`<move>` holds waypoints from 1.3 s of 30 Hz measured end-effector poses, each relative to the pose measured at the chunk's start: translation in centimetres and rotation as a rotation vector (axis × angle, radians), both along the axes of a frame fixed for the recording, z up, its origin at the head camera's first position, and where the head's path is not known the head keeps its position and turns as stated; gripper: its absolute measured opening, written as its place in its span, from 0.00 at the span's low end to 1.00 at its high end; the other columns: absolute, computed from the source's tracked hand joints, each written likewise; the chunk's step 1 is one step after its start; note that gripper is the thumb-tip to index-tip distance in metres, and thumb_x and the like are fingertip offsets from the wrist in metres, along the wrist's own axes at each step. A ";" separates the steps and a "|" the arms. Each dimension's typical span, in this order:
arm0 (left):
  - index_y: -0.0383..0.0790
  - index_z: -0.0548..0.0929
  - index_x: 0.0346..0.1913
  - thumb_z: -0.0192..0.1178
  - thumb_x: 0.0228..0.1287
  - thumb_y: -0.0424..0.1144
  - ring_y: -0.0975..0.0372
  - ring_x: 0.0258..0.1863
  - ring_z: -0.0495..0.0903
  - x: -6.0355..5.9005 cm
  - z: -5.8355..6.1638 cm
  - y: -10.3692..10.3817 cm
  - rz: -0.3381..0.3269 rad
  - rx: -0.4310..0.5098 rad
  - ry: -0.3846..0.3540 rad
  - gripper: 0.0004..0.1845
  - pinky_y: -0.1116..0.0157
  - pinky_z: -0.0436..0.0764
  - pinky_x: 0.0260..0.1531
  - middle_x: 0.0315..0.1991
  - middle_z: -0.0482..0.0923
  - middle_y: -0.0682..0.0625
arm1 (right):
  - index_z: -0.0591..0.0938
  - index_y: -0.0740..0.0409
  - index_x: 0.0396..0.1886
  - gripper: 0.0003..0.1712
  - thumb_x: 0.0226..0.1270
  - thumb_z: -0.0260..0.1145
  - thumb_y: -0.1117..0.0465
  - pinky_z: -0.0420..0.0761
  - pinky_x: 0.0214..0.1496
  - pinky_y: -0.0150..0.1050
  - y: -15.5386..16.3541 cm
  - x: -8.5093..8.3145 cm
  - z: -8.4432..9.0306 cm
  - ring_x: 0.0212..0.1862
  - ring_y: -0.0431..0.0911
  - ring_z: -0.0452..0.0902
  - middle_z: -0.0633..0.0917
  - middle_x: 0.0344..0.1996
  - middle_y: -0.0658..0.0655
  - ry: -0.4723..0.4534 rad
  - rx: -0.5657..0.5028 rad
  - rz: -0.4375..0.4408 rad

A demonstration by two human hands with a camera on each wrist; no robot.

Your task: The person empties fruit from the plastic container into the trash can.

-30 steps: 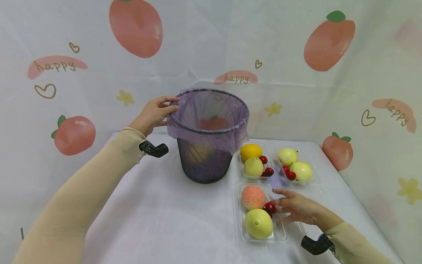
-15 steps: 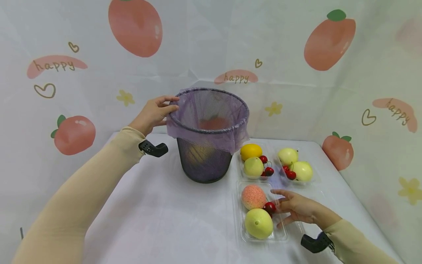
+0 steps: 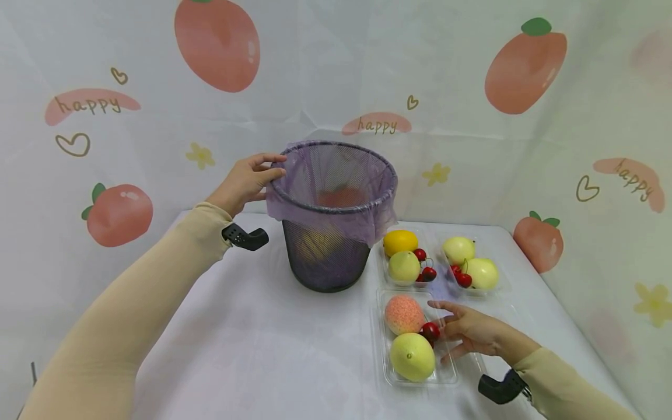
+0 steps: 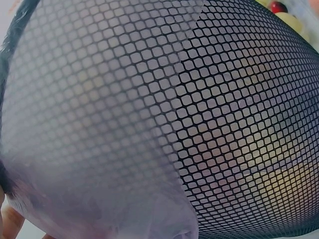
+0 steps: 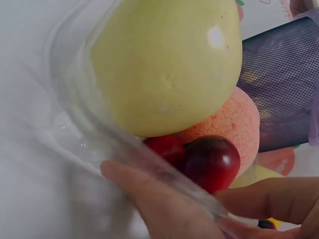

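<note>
A black mesh wastebasket (image 3: 331,271) lined with a thin purple bag (image 3: 320,216) stands upright at the middle. My left hand (image 3: 245,182) holds its left rim through the liner. In the left wrist view, fingertips (image 4: 11,221) show at the lower left corner by the mesh. To the front right lies a clear plastic container (image 3: 388,376) with a peach (image 3: 404,314), a pale yellow-green fruit (image 3: 412,357) and dark red cherries (image 5: 213,162). My right hand (image 3: 475,331) touches this container's right edge, fingers loosely spread, thumb (image 5: 129,177) along its outer wall.
Behind it are two more clear containers: one with a lemon (image 3: 401,242), a green fruit (image 3: 404,266) and cherries, the other with two pale fruits (image 3: 482,274) and cherries (image 3: 464,280). A printed cloth (image 3: 315,70) rises behind and at the right of the white table (image 3: 262,350).
The fingers of my right hand have shifted slightly left over the container's edge. My left hand, the wastebasket and the fruit stay where they were.
</note>
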State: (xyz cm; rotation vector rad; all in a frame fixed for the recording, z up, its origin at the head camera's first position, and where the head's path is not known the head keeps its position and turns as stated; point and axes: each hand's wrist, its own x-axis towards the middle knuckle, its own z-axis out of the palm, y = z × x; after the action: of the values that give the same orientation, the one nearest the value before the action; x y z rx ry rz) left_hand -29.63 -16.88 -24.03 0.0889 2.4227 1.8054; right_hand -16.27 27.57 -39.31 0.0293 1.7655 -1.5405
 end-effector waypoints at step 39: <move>0.50 0.71 0.68 0.58 0.70 0.43 0.58 0.57 0.71 0.0 0.0 -0.1 -0.009 0.013 0.015 0.25 0.52 0.73 0.63 0.59 0.70 0.50 | 0.29 0.31 0.75 0.50 0.72 0.50 0.68 0.78 0.51 0.64 0.2 0.8 0.1 0.59 0.61 0.74 0.51 0.65 0.76 -0.050 -0.283 0.114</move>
State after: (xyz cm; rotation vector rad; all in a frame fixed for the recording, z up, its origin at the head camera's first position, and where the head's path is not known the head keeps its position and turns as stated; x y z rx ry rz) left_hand -29.66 -16.99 -24.08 0.1149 2.4163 1.8237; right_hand -15.49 27.81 -39.17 -0.1683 1.4711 -1.6754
